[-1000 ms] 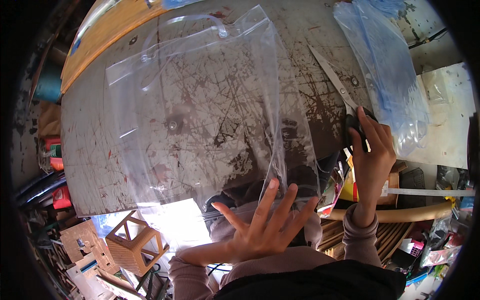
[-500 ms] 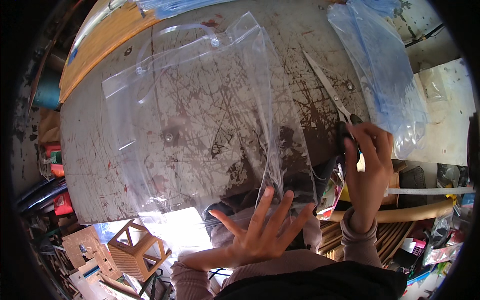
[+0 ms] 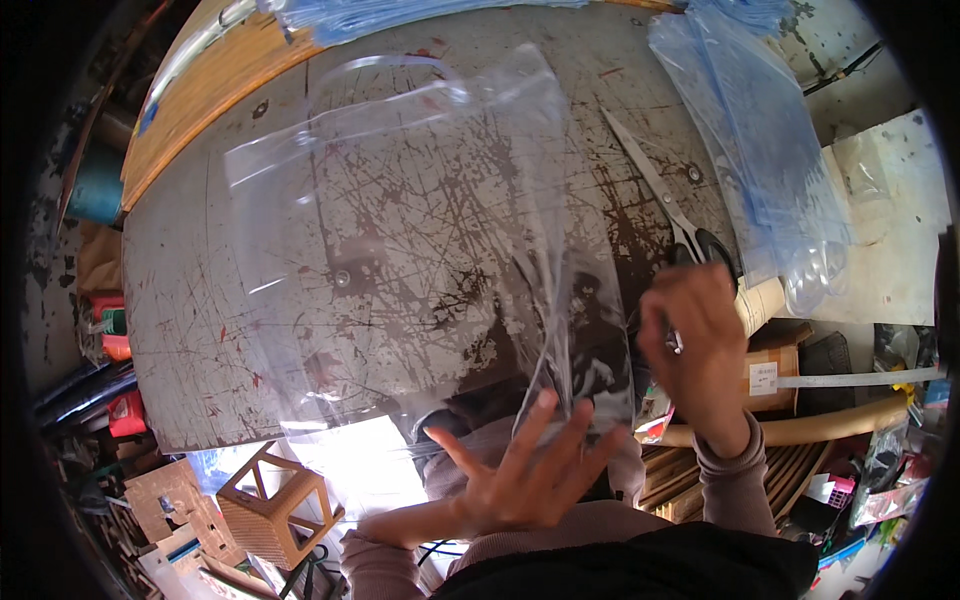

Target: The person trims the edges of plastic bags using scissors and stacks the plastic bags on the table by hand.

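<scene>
A large clear plastic sheet (image 3: pixel 400 240) lies spread over a scratched metal table (image 3: pixel 180 330), its near edge hanging over the front. My left hand (image 3: pixel 520 480) is open with fingers spread, pressing flat on the sheet's near right corner. My right hand (image 3: pixel 700 350) hovers with fingers curled beside the sheet's right edge, just below the black handles of a pair of scissors (image 3: pixel 680 220). The scissors lie on the table with their blades pointing away to the left. Something small and shiny shows at my right fingers; whether they grip anything is unclear.
A pile of bluish clear plastic bags (image 3: pixel 760 150) covers the table's right side. A wooden board (image 3: pixel 210 90) runs along the far left edge. A small wooden frame box (image 3: pixel 275 505) stands on the floor lower left; a cardboard tube (image 3: pixel 800 430) and clutter lie at the right.
My right hand has come off the scissors' handles and moved down and left toward the sheet's right edge. My left hand stays spread on the sheet.
</scene>
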`<state>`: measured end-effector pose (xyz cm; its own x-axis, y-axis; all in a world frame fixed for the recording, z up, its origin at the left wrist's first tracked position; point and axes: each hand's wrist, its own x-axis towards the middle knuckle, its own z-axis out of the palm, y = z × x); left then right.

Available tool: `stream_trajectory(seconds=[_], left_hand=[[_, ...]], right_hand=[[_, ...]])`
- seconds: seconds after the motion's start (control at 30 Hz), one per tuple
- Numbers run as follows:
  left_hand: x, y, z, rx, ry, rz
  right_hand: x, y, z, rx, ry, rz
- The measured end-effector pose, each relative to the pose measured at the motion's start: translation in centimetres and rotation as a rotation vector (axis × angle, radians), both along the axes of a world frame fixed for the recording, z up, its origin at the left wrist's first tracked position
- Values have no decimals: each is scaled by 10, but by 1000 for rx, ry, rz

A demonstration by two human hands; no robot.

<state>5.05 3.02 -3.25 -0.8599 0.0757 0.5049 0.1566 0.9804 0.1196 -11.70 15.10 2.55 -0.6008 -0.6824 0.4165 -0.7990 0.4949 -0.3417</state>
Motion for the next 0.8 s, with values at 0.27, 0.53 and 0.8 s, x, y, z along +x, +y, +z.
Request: stream_trajectory(seconds=[0.27,0.53,0.8], left_hand=[[26,-7,-4,116,44,-108],[43,-16,-4,156,-48,-238],[53,-30,-17,57,-5,-312]], right_hand=[[-57,-15,-6,20,419,-302],[-156,20,27,66,711,-592],[-231,113,83,204,857,-827]])
